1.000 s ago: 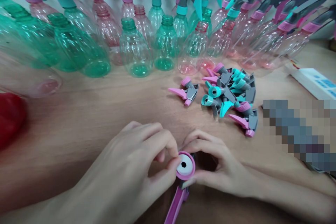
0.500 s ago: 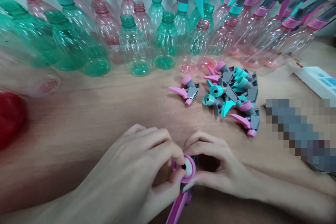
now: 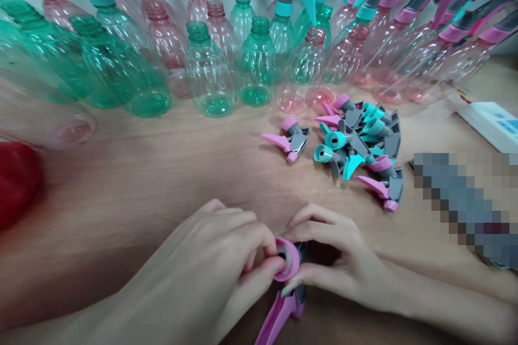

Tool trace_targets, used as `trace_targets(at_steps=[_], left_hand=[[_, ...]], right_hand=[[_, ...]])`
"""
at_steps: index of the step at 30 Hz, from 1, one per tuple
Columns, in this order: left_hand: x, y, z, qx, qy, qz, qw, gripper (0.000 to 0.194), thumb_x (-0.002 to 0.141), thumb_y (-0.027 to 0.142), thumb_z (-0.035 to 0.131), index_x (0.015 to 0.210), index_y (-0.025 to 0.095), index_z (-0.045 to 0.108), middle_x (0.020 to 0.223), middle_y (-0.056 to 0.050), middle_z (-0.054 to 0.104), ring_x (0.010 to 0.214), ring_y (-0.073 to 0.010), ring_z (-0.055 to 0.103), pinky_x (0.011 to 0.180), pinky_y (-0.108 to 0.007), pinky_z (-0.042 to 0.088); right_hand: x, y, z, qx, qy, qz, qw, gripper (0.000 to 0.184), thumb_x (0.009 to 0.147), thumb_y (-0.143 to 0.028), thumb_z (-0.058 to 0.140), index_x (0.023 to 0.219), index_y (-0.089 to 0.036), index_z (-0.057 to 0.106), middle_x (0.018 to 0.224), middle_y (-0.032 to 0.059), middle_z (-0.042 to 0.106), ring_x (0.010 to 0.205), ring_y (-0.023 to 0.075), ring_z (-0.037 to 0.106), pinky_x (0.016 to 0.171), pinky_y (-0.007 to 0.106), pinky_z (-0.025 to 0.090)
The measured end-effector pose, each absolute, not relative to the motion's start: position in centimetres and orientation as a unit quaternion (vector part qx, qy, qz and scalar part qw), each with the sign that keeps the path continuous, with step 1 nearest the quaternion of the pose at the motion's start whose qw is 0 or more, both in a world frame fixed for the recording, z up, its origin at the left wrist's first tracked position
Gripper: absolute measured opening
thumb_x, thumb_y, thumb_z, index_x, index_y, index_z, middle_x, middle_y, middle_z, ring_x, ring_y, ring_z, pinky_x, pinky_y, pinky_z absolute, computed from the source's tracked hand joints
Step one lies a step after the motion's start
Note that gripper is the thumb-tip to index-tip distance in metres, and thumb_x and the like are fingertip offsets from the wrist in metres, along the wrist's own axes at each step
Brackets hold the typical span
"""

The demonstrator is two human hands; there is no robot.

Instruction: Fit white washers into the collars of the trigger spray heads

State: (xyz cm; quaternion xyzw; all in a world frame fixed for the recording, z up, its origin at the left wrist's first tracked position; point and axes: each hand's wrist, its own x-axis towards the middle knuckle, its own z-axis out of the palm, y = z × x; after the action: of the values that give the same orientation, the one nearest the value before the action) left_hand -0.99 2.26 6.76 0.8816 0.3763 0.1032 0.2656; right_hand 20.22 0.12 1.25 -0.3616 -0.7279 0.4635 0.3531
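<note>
Near the front edge of the view, my right hand (image 3: 329, 253) grips a pink and grey trigger spray head (image 3: 293, 261) by its pink collar, between thumb and fingers. The collar's opening faces left, and its pink trigger points down toward me. My left hand (image 3: 210, 264) has thumb and index finger pinched together at that opening. A pale inner piece and a small dark spot show there; what the fingertips hold is too covered to name. Beyond my hands lies a loose pink and grey spray head (image 3: 293, 140), beside a pile of turquoise and pink ones (image 3: 356, 140).
Open green bottles (image 3: 259, 64) and pink bottles (image 3: 301, 75) stand along the back, with several capped by spray heads behind them. A red object (image 3: 18, 186) sits at the left edge. At right are a white box (image 3: 491, 124) and a pixelated dark item (image 3: 457, 194).
The spray head has turned in my right hand, so its collar opening faces more to the left. My left fingertips stay pinched at the opening, shifted slightly.
</note>
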Motion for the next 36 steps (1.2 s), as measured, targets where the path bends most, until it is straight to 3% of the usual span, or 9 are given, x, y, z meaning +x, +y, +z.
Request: trace_targets(at_steps=[3, 8, 14, 23, 29, 36], left_hand=[[-0.8, 2.1, 6.8, 0.864, 0.390, 0.099, 0.303, 0.027, 0.084, 0.022, 0.061, 0.059, 0.019, 0.049, 0.053, 0.007, 0.046, 0.049, -0.0102, 0.043, 0.051, -0.025, 0.031], [-0.7, 2.0, 7.1, 0.841, 0.410, 0.105, 0.337, 0.021, 0.085, 0.023, 0.059, 0.064, 0.019, 0.054, 0.058, 0.006, 0.054, 0.052, -0.0102, 0.047, 0.051, -0.024, 0.034], [-0.2, 1.9, 7.2, 0.857, 0.401, 0.150, 0.288, 0.014, 0.078, 0.017, 0.065, 0.070, 0.021, 0.055, 0.062, 0.006, 0.055, 0.056, -0.0120, 0.051, 0.054, -0.026, 0.035], [-0.3, 1.2, 6.5, 0.899, 0.362, 0.144, 0.200, 0.012, 0.088, 0.015, 0.054, 0.078, 0.020, 0.058, 0.072, 0.005, 0.062, 0.060, -0.0133, 0.056, 0.061, -0.030, 0.037], [0.2, 2.0, 6.8, 0.846, 0.422, 0.148, 0.292, 0.028, 0.083, 0.028, 0.065, 0.061, 0.019, 0.050, 0.055, 0.009, 0.054, 0.048, -0.0082, 0.049, 0.051, -0.023, 0.035], [-0.3, 1.5, 7.4, 0.816, 0.433, 0.189, 0.334, 0.018, 0.085, 0.041, 0.063, 0.082, 0.025, 0.054, 0.072, 0.008, 0.062, 0.060, -0.0095, 0.060, 0.053, -0.019, 0.046]], right_hand=[[20.3, -0.1, 1.2, -0.349, -0.729, 0.470, 0.355, 0.031, 0.074, -0.030, 0.077, 0.100, -0.016, 0.068, 0.090, 0.0034, 0.062, 0.080, 0.0112, 0.062, 0.071, 0.021, 0.052], [20.4, -0.1, 1.1, -0.357, -0.726, 0.464, 0.360, 0.029, 0.075, -0.025, 0.076, 0.101, -0.016, 0.068, 0.091, 0.0037, 0.061, 0.081, 0.0120, 0.062, 0.072, 0.022, 0.052], [20.3, -0.1, 1.2, -0.351, -0.727, 0.458, 0.373, 0.028, 0.074, -0.026, 0.078, 0.098, -0.014, 0.068, 0.088, 0.0037, 0.061, 0.078, 0.0112, 0.062, 0.070, 0.021, 0.052], [20.1, -0.2, 1.2, -0.368, -0.735, 0.410, 0.396, 0.028, 0.073, -0.029, 0.078, 0.094, -0.013, 0.068, 0.083, 0.0036, 0.061, 0.075, 0.0121, 0.060, 0.066, 0.022, 0.051], [20.1, -0.1, 1.1, -0.360, -0.751, 0.375, 0.407, 0.025, 0.073, -0.026, 0.078, 0.089, -0.011, 0.067, 0.081, 0.0032, 0.059, 0.071, 0.0111, 0.058, 0.062, 0.022, 0.049], [20.1, 0.5, 2.4, -0.327, -0.771, 0.366, 0.405, 0.024, 0.080, -0.028, 0.071, 0.091, -0.007, 0.065, 0.083, 0.0065, 0.062, 0.076, 0.0128, 0.060, 0.067, 0.024, 0.049]])
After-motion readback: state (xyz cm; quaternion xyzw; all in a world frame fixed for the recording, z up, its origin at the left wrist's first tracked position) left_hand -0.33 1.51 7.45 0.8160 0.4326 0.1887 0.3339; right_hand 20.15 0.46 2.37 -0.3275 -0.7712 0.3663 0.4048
